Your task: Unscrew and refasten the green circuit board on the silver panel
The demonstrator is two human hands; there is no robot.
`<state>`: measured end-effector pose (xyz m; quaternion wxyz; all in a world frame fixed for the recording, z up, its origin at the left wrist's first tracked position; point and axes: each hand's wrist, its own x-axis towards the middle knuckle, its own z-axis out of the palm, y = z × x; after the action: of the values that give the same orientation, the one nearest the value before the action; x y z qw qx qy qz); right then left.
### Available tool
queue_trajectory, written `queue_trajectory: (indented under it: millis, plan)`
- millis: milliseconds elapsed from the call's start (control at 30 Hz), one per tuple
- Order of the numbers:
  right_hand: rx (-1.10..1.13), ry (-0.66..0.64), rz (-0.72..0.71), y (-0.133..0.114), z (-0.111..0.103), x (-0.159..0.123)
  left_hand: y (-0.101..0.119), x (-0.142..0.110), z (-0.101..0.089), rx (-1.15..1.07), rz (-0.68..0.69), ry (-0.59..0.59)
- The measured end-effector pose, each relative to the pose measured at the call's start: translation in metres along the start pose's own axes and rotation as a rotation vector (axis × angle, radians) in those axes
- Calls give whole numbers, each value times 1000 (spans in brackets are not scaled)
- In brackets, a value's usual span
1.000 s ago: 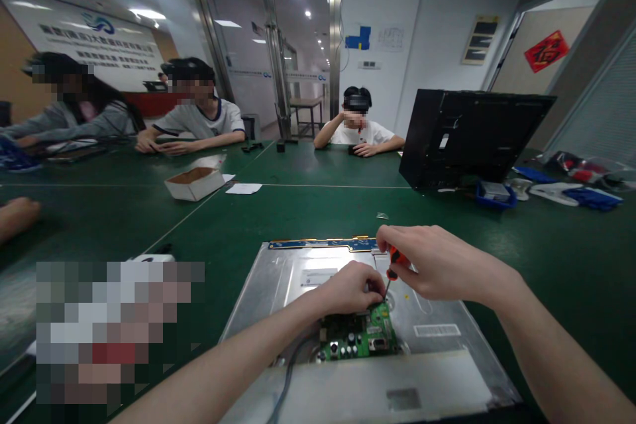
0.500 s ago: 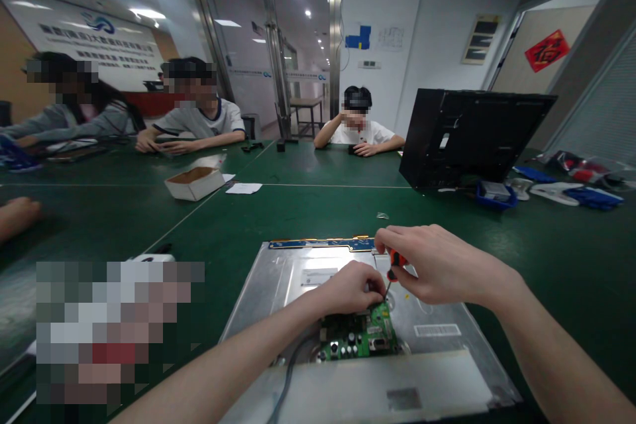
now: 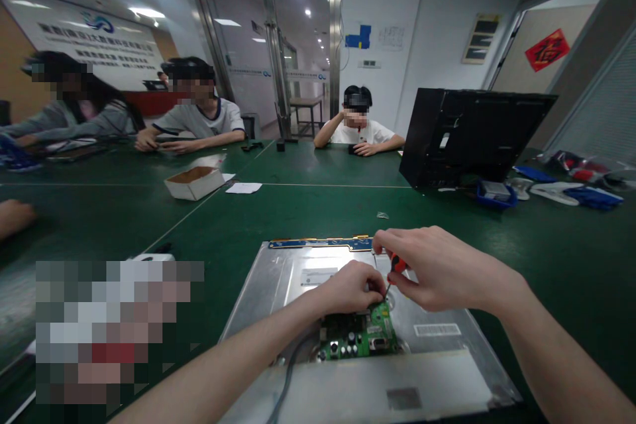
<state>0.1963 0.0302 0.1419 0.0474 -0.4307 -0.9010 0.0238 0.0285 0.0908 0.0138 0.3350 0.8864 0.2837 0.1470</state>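
My right hand (image 3: 437, 268) is closed around the red-and-black handle of a screwdriver (image 3: 398, 264). Its thin shaft slants down to the upper corner of a green circuit board (image 3: 382, 326). Beside the tip, my left hand (image 3: 352, 288) is closed in a pinch at the board's top edge; what lies between its fingertips is hidden. The board sits on the silver metal back of a flat display panel (image 3: 437, 358), which lies on the table. Along the panel's far edge runs a blue circuit strip (image 3: 313, 244). A grey cable (image 3: 285, 384) leads from the board's left side towards me.
On the green table (image 3: 318, 209) stand an open white box (image 3: 195, 185) and a black monitor casing (image 3: 472, 139), with a blue tray (image 3: 495, 195) beside it. Paper (image 3: 243, 188) lies near the box. Several people sit around the table; another person's hand (image 3: 17, 217) shows at left.
My right hand has turned slightly around the screwdriver handle, with its thumb a little lower and less handle showing. My left hand stays in place.
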Motion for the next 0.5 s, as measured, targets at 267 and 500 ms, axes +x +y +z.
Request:
queue_trajectory:
  millis: [267,500]
  plan:
    - [-90,-4,81,1,2,5,3,0,-1,0,-33,0]
    - [-149,-15,143,3,2,9,2,0,-1,-27,-24,-3]
